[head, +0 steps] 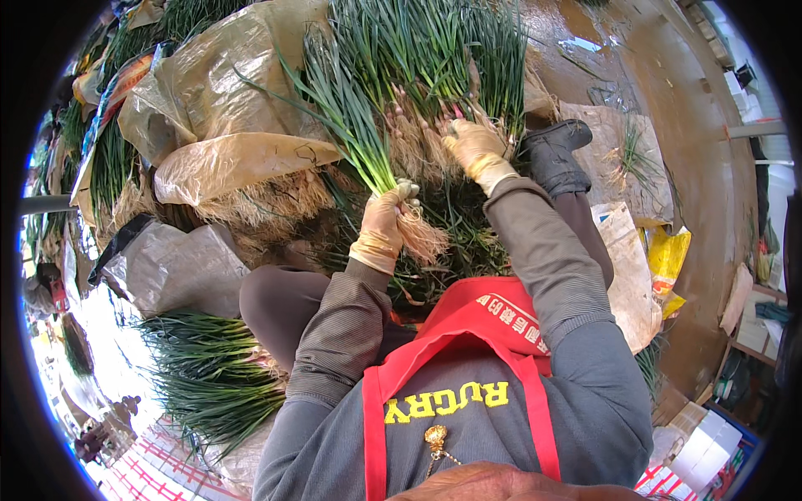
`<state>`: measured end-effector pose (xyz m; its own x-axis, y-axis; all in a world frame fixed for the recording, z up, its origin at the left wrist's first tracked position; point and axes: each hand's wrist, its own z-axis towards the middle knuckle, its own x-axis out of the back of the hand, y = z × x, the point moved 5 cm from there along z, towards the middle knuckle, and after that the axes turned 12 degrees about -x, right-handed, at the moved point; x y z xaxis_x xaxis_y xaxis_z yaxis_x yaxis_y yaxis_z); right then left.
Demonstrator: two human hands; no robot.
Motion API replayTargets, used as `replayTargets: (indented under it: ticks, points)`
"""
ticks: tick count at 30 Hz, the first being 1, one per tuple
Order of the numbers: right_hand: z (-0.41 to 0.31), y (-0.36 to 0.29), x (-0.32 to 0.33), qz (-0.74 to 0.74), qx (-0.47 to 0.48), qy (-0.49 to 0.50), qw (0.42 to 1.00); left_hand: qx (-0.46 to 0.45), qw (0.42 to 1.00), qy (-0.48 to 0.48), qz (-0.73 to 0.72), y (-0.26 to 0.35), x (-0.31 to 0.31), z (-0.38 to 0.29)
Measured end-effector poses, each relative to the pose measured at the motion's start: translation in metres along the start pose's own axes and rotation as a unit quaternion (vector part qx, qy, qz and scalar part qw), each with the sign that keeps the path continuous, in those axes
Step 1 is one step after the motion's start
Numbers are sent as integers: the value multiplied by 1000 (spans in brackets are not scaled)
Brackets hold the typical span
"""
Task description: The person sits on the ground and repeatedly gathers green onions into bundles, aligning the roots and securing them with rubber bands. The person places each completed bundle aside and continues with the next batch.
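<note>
My left hand (382,228), in a pale yellowish glove, is closed around a small bunch of green onions (369,160). Its long leaves point up and away, and its pale roots (423,235) hang out below the fist. Farther forward, my right hand (479,150), gloved the same way, reaches into the large pile of green onions (426,50). The fingers of that hand touch the stems near a reddish base; whether they grip a stalk is hidden. Loose leaves and trimmings (451,219) lie beneath both hands, between my legs.
Plastic sheeting (219,81) covers more rooted onions at left. Another bunch (213,376) lies beside my left knee. My black boot (557,153) stands by the pile's right edge. A sack (617,156) bearing a few loose onions and a yellow bag (667,263) lie on the wet floor.
</note>
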<state>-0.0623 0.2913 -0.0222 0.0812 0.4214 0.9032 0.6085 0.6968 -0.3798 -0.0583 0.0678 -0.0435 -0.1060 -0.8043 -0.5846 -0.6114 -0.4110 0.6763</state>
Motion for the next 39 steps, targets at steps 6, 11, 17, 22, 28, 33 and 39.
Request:
replayTargets:
  ticks: [6,11,17,22,28,33,39]
  points:
    - [6,-33,-46,-19,-16,83,996,-2,1000,-4,-16,3,2,-1]
    - [21,-26,-31,16,-112,32,993,-25,1000,-14,-3,16,5,0]
    - [-25,-18,8,424,-74,-170,887,-59,998,-16,30,19,2,6]
    - [-107,-41,-6,369,88,-198,904,-36,995,-76,57,11,-3,8]
    - [-90,-18,-14,248,85,-112,958,-11,999,-43,30,16,-2,-4]
    - [-107,-34,-46,512,7,-336,791,37,998,-36,-27,17,-5,-13]
    - [-136,-46,-80,513,41,-297,805,-31,996,-38,68,23,6,-9]
